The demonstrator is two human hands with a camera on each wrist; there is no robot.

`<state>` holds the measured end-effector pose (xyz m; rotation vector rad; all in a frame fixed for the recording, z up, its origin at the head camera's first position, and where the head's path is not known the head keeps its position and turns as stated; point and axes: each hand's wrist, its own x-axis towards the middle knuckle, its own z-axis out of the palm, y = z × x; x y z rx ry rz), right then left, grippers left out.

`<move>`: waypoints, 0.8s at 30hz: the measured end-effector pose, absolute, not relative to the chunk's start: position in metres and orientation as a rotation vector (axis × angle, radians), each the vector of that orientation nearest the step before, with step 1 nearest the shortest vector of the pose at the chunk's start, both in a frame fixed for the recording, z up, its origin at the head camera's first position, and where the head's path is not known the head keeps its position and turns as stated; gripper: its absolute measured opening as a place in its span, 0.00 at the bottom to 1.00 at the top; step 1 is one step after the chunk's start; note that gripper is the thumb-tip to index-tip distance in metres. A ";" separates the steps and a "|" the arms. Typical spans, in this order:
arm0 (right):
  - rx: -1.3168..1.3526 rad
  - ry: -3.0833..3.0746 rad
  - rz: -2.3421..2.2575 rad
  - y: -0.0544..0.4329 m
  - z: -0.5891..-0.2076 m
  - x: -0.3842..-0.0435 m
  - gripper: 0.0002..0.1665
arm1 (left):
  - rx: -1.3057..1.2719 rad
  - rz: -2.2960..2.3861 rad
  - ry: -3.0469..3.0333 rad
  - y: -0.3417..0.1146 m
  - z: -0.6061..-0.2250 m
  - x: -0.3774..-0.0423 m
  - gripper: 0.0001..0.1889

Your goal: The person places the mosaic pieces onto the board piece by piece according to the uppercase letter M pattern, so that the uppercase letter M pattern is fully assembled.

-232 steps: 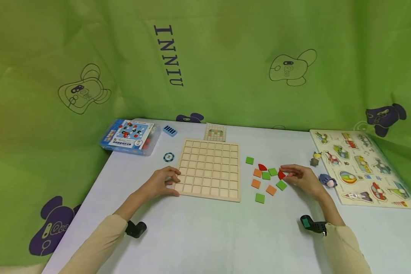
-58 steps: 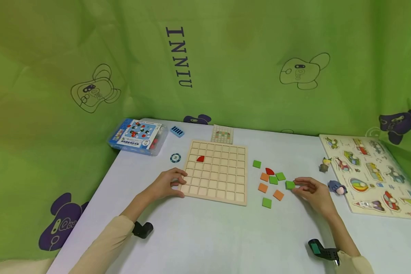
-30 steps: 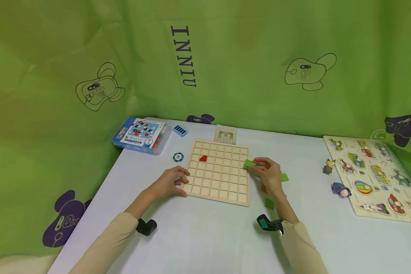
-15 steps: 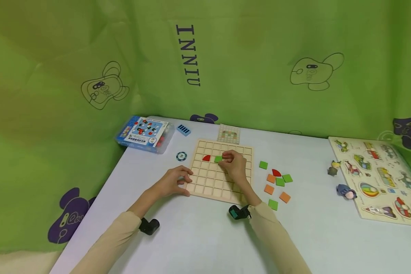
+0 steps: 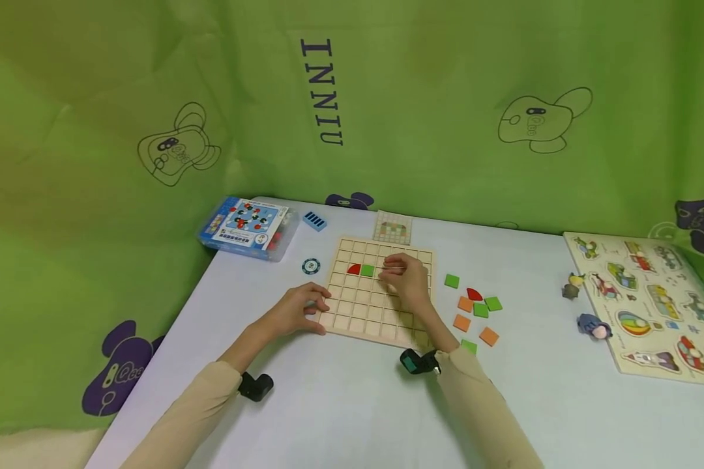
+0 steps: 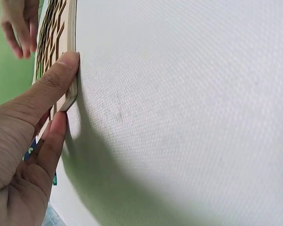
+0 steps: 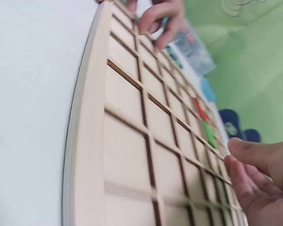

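A wooden grid board (image 5: 358, 306) lies on the white table in the head view. My left hand (image 5: 296, 310) holds its near left corner; the left wrist view shows the thumb (image 6: 56, 77) at one edge and a fingertip at the other. Side by side in neighbouring cells of one row sit a red quarter-circle tile (image 5: 354, 269) and a green square tile (image 5: 367, 270). My right hand (image 5: 407, 280) hovers over the board just right of the green tile, nothing between its fingers. A gap shows between those fingertips and the green tile in the right wrist view.
Right of the board lie loose tiles: several green squares (image 5: 452, 281), orange squares (image 5: 461, 322) and a red quarter circle (image 5: 474, 294). A pattern card (image 5: 393, 228) touches the back. Around stand a boxed set (image 5: 246, 228), a poker chip (image 5: 311, 266), small figures (image 5: 594, 326) and a picture puzzle (image 5: 651, 306).
My right hand carried a green tile from the right-hand pile to the board, set it beside the red tile, let go and drew back slightly right. My left hand stays at the corner.
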<state>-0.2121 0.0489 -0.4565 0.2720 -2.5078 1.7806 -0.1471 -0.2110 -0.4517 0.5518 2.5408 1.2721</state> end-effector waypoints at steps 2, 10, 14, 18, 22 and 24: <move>0.271 -2.511 1.826 0.068 -0.453 -0.203 0.19 | 0.556 1.267 2.538 -0.210 -0.453 -0.147 0.14; 0.301 -2.477 1.790 0.173 -0.464 -0.149 0.17 | 0.580 1.241 2.581 -0.212 -0.455 -0.145 0.14; 0.229 -2.519 1.597 0.213 -0.471 -0.123 0.18 | 0.579 1.232 2.588 -0.216 -0.456 -0.143 0.14; 0.216 -2.617 1.429 0.231 -0.476 -0.108 0.21 | 0.576 1.236 2.590 -0.218 -0.454 -0.142 0.14; 0.233 -2.670 1.346 0.238 -0.478 -0.105 0.20 | 0.564 1.257 2.568 -0.216 -0.453 -0.144 0.14; 0.227 -2.675 1.348 0.242 -0.476 -0.104 0.18 | 0.574 1.262 2.556 -0.214 -0.454 -0.146 0.14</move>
